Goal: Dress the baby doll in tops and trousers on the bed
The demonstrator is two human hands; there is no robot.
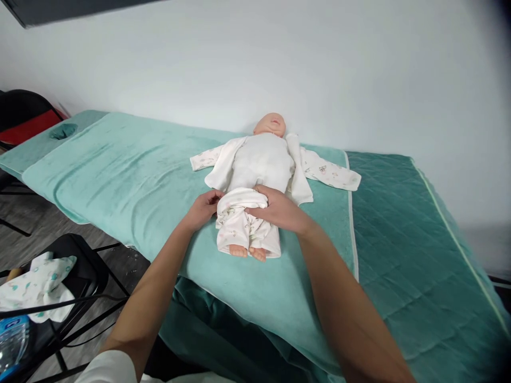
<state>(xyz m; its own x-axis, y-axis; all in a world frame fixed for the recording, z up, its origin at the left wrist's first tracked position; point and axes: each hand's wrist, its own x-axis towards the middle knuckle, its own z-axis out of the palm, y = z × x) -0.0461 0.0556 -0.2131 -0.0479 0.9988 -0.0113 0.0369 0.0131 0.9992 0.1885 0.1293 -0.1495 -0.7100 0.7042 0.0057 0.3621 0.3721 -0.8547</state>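
A baby doll (263, 159) lies on its back on a teal towel (131, 175), head toward the wall. An open white printed top (327, 173) is spread under it, sleeves out to both sides. White printed trousers (247, 226) cover its legs, bunched at the waist, with bare feet showing below. My left hand (203, 208) is closed on the waistband at the doll's left-hand side of the picture. My right hand (277, 208) grips the bunched waistband on the other side.
The towel covers a teal quilted massage table (411, 250) against a white wall. At lower left a black stool (85, 266) holds a printed baby garment (38, 284), with a water bottle (14, 343) beside it. A black and red chair (24, 119) stands at far left.
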